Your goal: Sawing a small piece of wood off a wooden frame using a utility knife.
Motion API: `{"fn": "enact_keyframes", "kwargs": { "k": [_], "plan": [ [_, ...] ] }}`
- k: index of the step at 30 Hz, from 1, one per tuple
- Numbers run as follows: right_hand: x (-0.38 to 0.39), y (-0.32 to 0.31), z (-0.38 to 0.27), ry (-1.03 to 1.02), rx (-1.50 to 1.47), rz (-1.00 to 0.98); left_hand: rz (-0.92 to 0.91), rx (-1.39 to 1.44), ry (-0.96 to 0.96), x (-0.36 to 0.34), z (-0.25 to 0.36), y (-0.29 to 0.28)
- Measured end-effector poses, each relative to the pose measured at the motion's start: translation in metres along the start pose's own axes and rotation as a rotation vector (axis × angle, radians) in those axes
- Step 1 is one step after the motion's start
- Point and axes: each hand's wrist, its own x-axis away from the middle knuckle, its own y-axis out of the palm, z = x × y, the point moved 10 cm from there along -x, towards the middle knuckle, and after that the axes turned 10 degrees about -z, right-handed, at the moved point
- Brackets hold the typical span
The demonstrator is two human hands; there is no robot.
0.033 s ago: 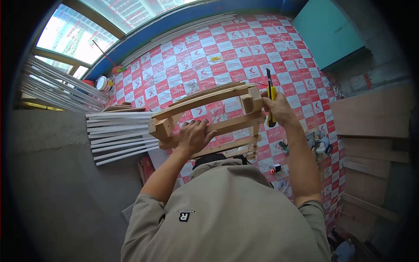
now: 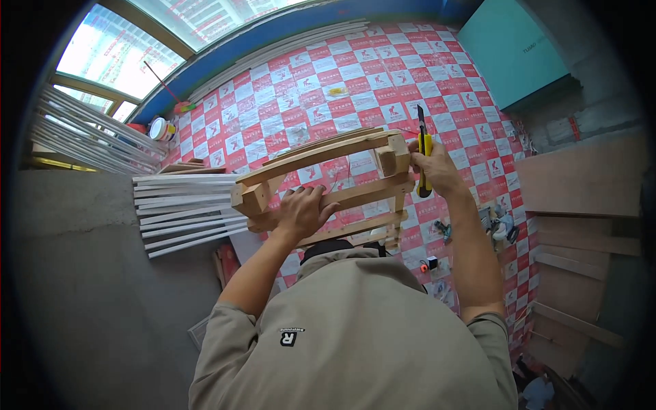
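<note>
A pale wooden frame [image 2: 321,152] of rails and corner blocks lies across the middle of the view, like a short ladder with several bars. My left hand [image 2: 304,212] grips a lower rail [image 2: 367,189] near its left end, fingers curled over the top. My right hand [image 2: 434,171] is beside the right corner block [image 2: 391,154], closed on a yellow and black utility knife [image 2: 424,162] held upright with its blade pointing up. Whether my right fingertips touch the block is hard to tell.
Red-and-white checked sheeting [image 2: 348,82] covers the floor. Pale strips [image 2: 184,198] and poles [image 2: 89,130] lie left, near a bucket [image 2: 162,130]. Tools [image 2: 492,225] are on the floor at right, beside plywood boards [image 2: 581,178]. A teal box [image 2: 509,55] stands back right. Someone else [image 2: 540,389] appears at bottom right.
</note>
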Motion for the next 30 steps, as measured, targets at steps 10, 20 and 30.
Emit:
{"fn": "enact_keyframes", "kwargs": {
  "k": [10,20,30],
  "plan": [
    [0.072,-0.064,0.017,0.093,0.11,0.371,0.145,0.4,0.19,-0.042,0.045,-0.039],
    [0.157,-0.053,0.152,0.179,-0.183,0.526,0.457,0.137,0.429,-0.097,0.129,-0.06],
    [0.178,-0.058,0.149,0.184,-0.184,0.574,-0.118,0.174,1.01,0.012,0.167,0.014]
  ]
}}
